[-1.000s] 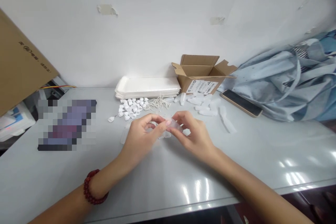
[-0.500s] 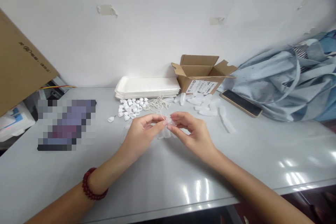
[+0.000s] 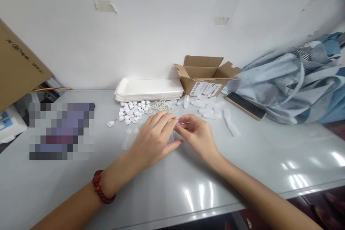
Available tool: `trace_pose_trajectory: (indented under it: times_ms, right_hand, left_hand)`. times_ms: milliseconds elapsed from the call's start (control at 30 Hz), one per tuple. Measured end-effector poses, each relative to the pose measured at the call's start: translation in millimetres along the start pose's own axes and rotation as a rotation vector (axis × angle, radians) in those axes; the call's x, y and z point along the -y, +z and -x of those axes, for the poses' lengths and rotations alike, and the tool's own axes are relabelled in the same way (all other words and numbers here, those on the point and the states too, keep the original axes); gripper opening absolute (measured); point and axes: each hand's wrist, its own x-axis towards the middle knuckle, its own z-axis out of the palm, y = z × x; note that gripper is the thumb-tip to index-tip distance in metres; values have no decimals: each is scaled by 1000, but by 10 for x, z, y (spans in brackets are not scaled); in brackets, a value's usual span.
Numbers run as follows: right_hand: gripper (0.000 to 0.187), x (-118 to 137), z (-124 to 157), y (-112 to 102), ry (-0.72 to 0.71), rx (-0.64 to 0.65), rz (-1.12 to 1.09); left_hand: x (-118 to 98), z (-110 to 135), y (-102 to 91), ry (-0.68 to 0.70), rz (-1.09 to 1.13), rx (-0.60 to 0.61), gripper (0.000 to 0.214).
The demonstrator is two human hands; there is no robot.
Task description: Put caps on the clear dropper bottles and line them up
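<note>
Palm down, my left hand (image 3: 153,138) reaches to the right, its fingers stretched and its thumb apart from them. Its fingertips meet those of my right hand (image 3: 198,134), which pinches something small. What is pinched is mostly hidden by the fingers. Beneath and beside my left hand lie translucent plastic sleeves (image 3: 126,140). Just beyond the hands are a tangle of off-white cords (image 3: 161,106) and a heap of small white caps (image 3: 132,113). One white cap (image 3: 110,124) lies apart to the left.
More translucent sleeves (image 3: 211,112) lie right of the cords. A stack of white flat packs (image 3: 151,88) and an open cardboard box (image 3: 206,88) stand by the wall. A phone (image 3: 245,105) and a light blue bag (image 3: 280,82) are at right; a large carton (image 3: 21,68) stands left.
My left hand has turned palm down, and its thumb has parted from the small clear piece that both hands' fingertips met around. My right hand stays pinched in nearly the same place.
</note>
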Motion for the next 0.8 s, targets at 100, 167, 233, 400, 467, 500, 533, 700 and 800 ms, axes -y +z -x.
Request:
trace_pose_trajectory:
  times_ms: [100, 167, 233, 400, 467, 500, 533, 700, 800]
  right_hand:
    - [23, 17, -6, -4, 12, -11, 20]
    - [19, 21, -33, -32, -9, -16, 69]
    - [13, 9, -78, -77, -37, 5, 162]
    - [18, -74, -191, -183, -38, 142, 321]
    - [19, -103, -210, -195, -46, 168, 367]
    - [20, -112, -213, -195, -53, 178, 389]
    - [20, -118, -214, -192, -58, 189, 405]
    - [21, -127, -206, -175, -75, 209, 426]
    - [21, -136, -206, -173, -97, 205, 428]
  left_hand:
    - [-4, -11, 54, -49, 60, -10, 36]
    - [8, -17, 85, -104, 135, -9, 39]
    - [35, -18, 113, -186, 205, 21, 45]
    - [96, -11, 159, -315, 240, 133, 51]
    - [95, -14, 163, -321, 223, 164, 50]
    - [89, -18, 161, -327, 213, 180, 50]
    - [80, -21, 158, -331, 202, 196, 49]
    - [43, -26, 138, -310, 148, 226, 47]
    - [35, -17, 126, -298, 125, 227, 45]
